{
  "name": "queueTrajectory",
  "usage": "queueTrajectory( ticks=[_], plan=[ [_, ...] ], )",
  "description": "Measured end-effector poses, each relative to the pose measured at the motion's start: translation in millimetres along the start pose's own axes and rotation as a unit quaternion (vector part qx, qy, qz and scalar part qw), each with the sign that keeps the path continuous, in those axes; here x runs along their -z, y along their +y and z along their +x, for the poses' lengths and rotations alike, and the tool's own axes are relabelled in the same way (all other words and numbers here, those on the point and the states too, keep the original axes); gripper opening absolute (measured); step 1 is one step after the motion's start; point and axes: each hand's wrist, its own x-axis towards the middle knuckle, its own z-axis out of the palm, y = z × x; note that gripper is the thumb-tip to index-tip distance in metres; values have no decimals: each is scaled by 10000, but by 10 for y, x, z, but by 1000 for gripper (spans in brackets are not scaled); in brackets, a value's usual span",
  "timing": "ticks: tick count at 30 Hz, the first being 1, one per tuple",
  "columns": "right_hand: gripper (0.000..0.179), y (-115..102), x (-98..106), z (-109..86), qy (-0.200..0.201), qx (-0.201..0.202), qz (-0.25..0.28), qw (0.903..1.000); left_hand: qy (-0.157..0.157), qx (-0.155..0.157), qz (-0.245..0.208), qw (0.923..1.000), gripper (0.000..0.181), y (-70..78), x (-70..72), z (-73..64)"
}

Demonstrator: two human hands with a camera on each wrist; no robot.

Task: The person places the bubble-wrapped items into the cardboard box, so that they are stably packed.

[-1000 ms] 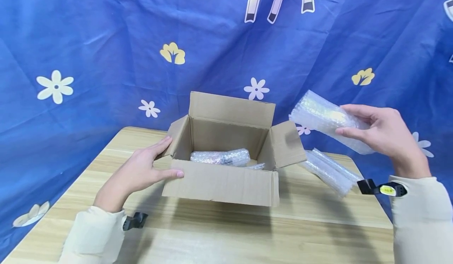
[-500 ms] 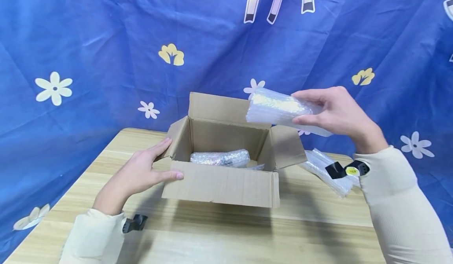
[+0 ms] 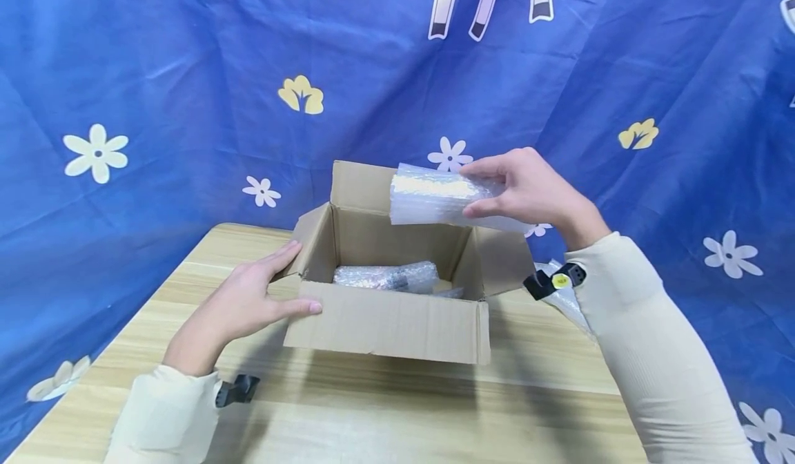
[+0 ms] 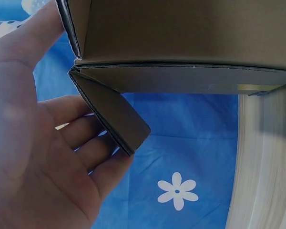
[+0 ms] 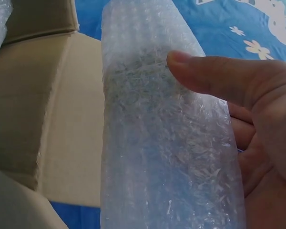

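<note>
An open cardboard box [image 3: 391, 322] stands on the table with its flaps folded outward. My left hand [image 3: 239, 305] grips its near left corner, thumb on the front flap and fingers behind the left flap [image 4: 109, 109]. In my right hand [image 3: 534, 191] is a roll of bubble wrap [image 3: 428, 195], pinched between thumb and fingers above the back right of the box. The right wrist view shows the bubble wrap roll [image 5: 152, 114] close up, its layers cloudy; what lies inside it is unclear. A bubble-wrapped bundle [image 3: 375, 277] with some coloured and dark parts lies inside the box.
More bubble wrap [image 3: 565, 302] lies on the table right of the box, partly hidden by the right forearm. The wooden table [image 3: 348, 416] ends at a blue curtain [image 3: 186, 105] with flowers behind the box. A further clear plastic piece [image 3: 452, 292] shows inside the box.
My right hand has carried the bubble wrap roll leftward, from beyond the box's right side to above its back right part. The left hand and box have stayed in place.
</note>
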Motion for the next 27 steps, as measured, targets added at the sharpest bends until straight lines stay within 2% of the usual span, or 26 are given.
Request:
queueTrajectory(
  ticks=[11,18,27],
  plan=[
    [50,-58,-342,362,-512,420,62,9978,2,-1,41,10000,115,0,10,-10],
    [52,-76,-541,559,-1005,408,122,9940,58,-45,40,10000,114,-12,0,-22],
    [49,-75,-750,695,-1447,418,155,9885,51,-51,58,10000,115,-19,-1,-21]
  ],
)
